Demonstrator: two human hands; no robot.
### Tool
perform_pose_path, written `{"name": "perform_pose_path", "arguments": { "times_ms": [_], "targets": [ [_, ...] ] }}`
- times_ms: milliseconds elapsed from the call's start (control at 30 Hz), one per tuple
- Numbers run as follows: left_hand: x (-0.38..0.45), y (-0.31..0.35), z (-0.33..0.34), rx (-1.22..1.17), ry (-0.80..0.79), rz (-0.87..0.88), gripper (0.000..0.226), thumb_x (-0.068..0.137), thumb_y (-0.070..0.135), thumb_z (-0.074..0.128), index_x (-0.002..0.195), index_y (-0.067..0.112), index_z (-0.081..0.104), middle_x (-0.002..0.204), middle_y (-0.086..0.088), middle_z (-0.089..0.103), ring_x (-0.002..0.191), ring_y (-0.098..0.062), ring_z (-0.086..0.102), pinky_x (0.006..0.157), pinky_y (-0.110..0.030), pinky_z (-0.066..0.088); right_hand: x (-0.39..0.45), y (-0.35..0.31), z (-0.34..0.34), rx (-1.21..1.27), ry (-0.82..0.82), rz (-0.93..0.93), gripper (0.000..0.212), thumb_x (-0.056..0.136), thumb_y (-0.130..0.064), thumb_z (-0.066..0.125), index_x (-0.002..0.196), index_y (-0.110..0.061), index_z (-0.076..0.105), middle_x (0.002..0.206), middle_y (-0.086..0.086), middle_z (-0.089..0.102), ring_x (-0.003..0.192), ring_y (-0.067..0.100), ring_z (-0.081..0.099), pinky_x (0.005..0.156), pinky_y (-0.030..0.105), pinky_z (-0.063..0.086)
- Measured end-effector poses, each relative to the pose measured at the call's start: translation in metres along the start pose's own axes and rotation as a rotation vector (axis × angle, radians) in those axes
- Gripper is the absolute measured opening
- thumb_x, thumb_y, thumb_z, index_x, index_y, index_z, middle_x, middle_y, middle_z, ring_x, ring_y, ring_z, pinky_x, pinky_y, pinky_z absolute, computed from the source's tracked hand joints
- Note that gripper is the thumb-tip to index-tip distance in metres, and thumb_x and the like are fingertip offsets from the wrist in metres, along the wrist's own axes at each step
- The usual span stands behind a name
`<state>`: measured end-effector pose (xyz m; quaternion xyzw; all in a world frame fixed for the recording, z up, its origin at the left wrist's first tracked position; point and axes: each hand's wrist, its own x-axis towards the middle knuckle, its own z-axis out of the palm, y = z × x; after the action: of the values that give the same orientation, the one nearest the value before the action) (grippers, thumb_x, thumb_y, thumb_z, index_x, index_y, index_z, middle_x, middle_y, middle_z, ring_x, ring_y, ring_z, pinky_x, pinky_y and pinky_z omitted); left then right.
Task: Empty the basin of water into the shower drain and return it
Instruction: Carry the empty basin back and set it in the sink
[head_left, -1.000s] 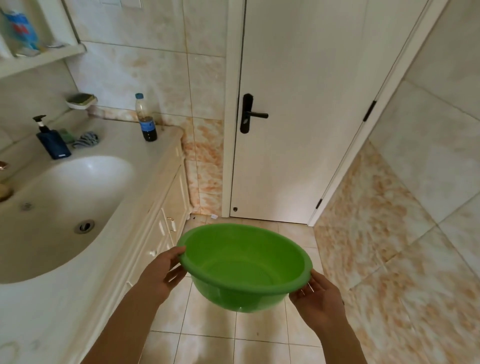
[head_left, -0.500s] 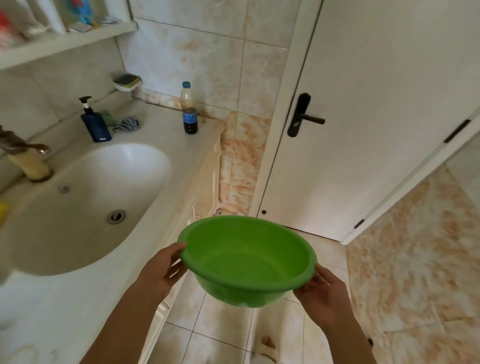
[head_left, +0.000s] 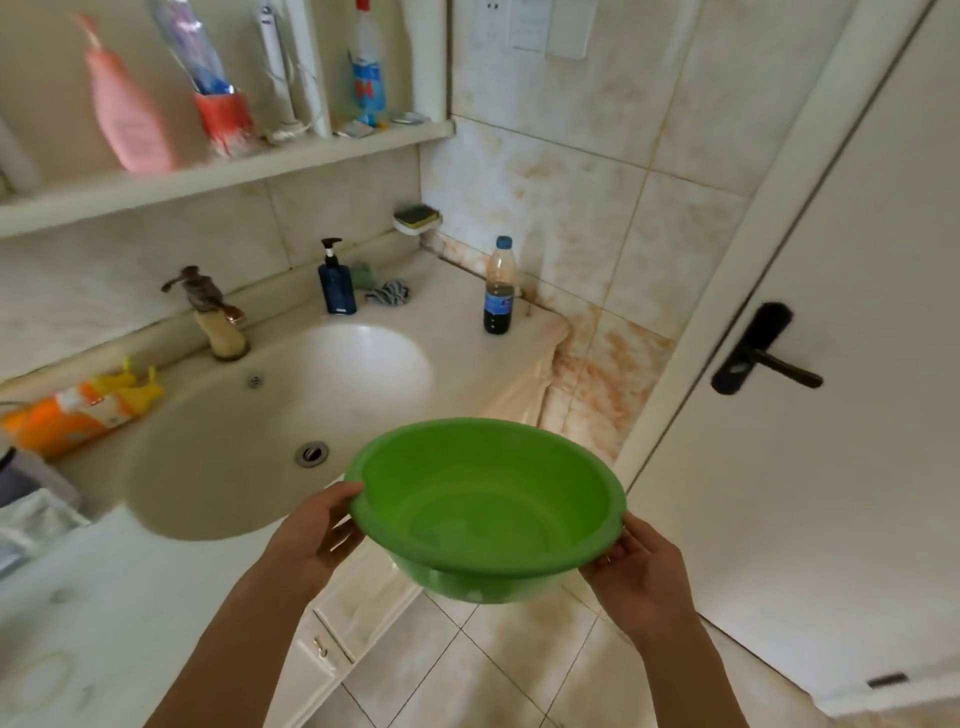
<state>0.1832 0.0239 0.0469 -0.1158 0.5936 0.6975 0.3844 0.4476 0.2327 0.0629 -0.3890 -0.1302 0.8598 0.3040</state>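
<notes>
A round green plastic basin (head_left: 488, 499) hangs in the air in front of me, level, just off the front right corner of the vanity counter. No water shows inside it. My left hand (head_left: 317, 535) grips its left rim, thumb on top and fingers underneath. My right hand (head_left: 636, 569) grips the right rim the same way. The shower drain is out of view.
The white sink (head_left: 280, 426) with a brass tap (head_left: 213, 317) fills the counter at left. A blue pump bottle (head_left: 337, 283) and a dark drink bottle (head_left: 500, 288) stand behind it. An orange packet (head_left: 78, 410) lies at far left. The white door (head_left: 831, 415) is shut at right.
My view has swung left and up, bringing the sink, tap and shelf into sight. The basin stays in both hands and has come closer to the counter's edge.
</notes>
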Motion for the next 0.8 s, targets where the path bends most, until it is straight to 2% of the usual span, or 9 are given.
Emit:
{"name": "perform_pose_path", "arguments": {
  "times_ms": [67, 200, 333, 467, 567, 700, 800],
  "targets": [
    [0.000, 0.000, 0.008, -0.024, 0.023, 0.011, 0.016, 0.081, 0.016, 0.073, 0.095, 0.013, 0.067, 0.083, -0.003, 0.071, 0.082, -0.021, 0.064, 0.069, -0.033, 0.053, 0.011, -0.010, 0.005, -0.004, -0.018, 0.015, 0.007, 0.087, -0.011, 0.053, 0.086, -0.007, 0.058, 0.072, 0.007, 0.049, 0.069, 0.021, 0.045, 0.083, 0.036, 0.041],
    [-0.003, 0.004, 0.021, -0.048, 0.082, 0.047, 0.017, 0.081, 0.015, 0.073, 0.096, 0.012, 0.065, 0.085, -0.004, 0.069, 0.082, -0.021, 0.063, 0.071, -0.034, 0.054, 0.037, -0.024, 0.011, -0.002, -0.053, 0.057, 0.007, 0.086, -0.012, 0.055, 0.079, -0.010, 0.055, 0.063, 0.002, 0.039, 0.060, 0.016, 0.035, 0.076, 0.032, 0.038],
    [-0.004, 0.007, 0.014, -0.060, 0.146, 0.062, 0.012, 0.079, 0.015, 0.075, 0.083, 0.015, 0.063, 0.071, 0.000, 0.070, 0.081, -0.021, 0.063, 0.068, -0.033, 0.053, 0.058, -0.019, 0.014, -0.030, -0.075, 0.122, 0.006, 0.086, -0.013, 0.056, 0.082, -0.009, 0.057, 0.066, 0.003, 0.042, 0.060, 0.017, 0.037, 0.077, 0.032, 0.042],
    [0.000, 0.010, 0.003, -0.070, 0.156, 0.067, 0.011, 0.078, 0.015, 0.075, 0.082, 0.014, 0.065, 0.066, 0.002, 0.072, 0.081, -0.020, 0.064, 0.068, -0.032, 0.053, 0.075, -0.009, 0.017, -0.067, -0.095, 0.153, 0.007, 0.087, -0.016, 0.056, 0.085, -0.011, 0.058, 0.074, 0.006, 0.044, 0.065, 0.022, 0.040, 0.076, 0.036, 0.038],
    [0.013, 0.021, 0.005, -0.045, 0.130, 0.090, 0.012, 0.078, 0.016, 0.075, 0.088, 0.013, 0.068, 0.070, 0.002, 0.074, 0.081, -0.019, 0.066, 0.067, -0.031, 0.053, 0.087, -0.008, 0.024, -0.067, -0.103, 0.142, 0.007, 0.086, -0.018, 0.057, 0.084, -0.012, 0.058, 0.076, 0.008, 0.044, 0.068, 0.026, 0.043, 0.076, 0.036, 0.037],
    [0.040, 0.045, 0.016, -0.057, 0.108, 0.100, 0.022, 0.080, 0.015, 0.074, 0.101, 0.012, 0.068, 0.089, -0.003, 0.072, 0.086, -0.020, 0.066, 0.070, -0.031, 0.052, 0.098, -0.008, 0.046, -0.081, -0.108, 0.102, 0.007, 0.086, -0.018, 0.056, 0.081, -0.012, 0.056, 0.074, 0.007, 0.044, 0.067, 0.024, 0.042, 0.076, 0.036, 0.038],
    [0.064, 0.060, 0.018, -0.100, 0.110, 0.083, 0.016, 0.079, 0.013, 0.074, 0.094, 0.012, 0.068, 0.090, -0.005, 0.069, 0.085, -0.022, 0.064, 0.070, -0.033, 0.052, 0.110, -0.005, 0.072, -0.110, -0.084, 0.090, 0.008, 0.079, -0.018, 0.059, 0.077, -0.012, 0.054, 0.063, 0.004, 0.041, 0.057, 0.019, 0.037, 0.067, 0.033, 0.036]
  ]
}}
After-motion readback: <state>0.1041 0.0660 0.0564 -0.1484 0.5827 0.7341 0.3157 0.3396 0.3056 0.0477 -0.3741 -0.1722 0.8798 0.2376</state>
